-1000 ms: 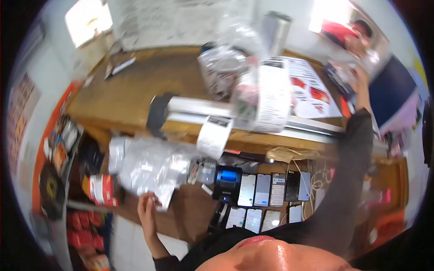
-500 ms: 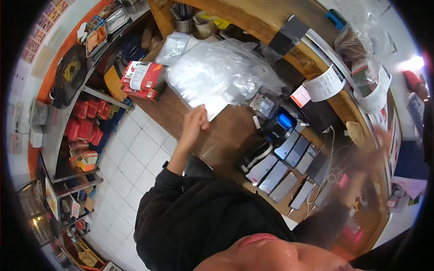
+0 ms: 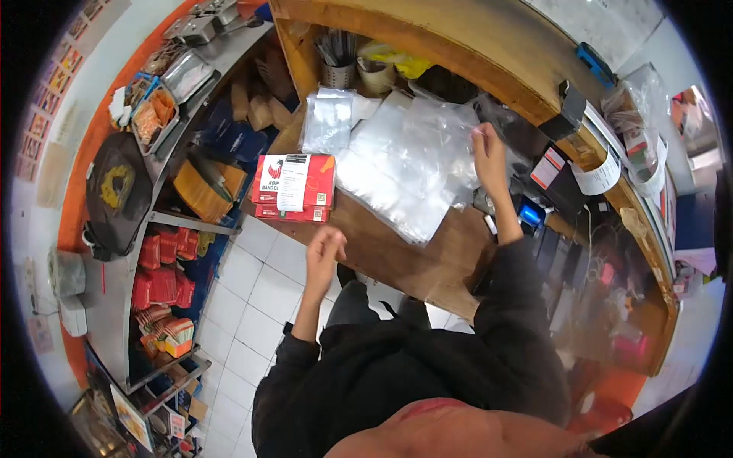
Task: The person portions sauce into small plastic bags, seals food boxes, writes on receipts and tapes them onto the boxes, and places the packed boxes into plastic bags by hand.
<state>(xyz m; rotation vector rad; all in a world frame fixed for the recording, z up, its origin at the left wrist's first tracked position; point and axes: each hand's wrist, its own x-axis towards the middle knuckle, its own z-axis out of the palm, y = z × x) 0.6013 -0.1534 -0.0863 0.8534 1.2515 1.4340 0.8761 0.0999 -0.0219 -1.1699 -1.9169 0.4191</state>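
Observation:
My left hand point(image 3: 326, 249) hangs just in front of the desk edge, below the red boxes, its fingers loosely bent with nothing visible in them. Two red printed cardboard boxes point(image 3: 314, 183) are stacked there, a white receipt point(image 3: 292, 183) lying over the top one. My right hand point(image 3: 490, 156) is over the right side of a spread of clear plastic bags point(image 3: 408, 164). Its thumb and fingers are pinched together; a tiny pinkish bit shows at the fingertips, too small to name. A smaller stack of clear bags point(image 3: 327, 122) lies behind the boxes.
Right of the bags stand a card terminal point(image 3: 532, 214) and several phones point(image 3: 561, 256) with cables. A wooden shelf point(image 3: 458, 46) runs along the back, with a receipt strip point(image 3: 599, 177) hanging from it. At left, a metal rack holds red packets point(image 3: 164, 286) and a black pan point(image 3: 118, 191).
My right hand has swung from the blurred far right, past the phones, to over the bags. My left hand has drawn back from the bags to the desk edge. The view has shifted.

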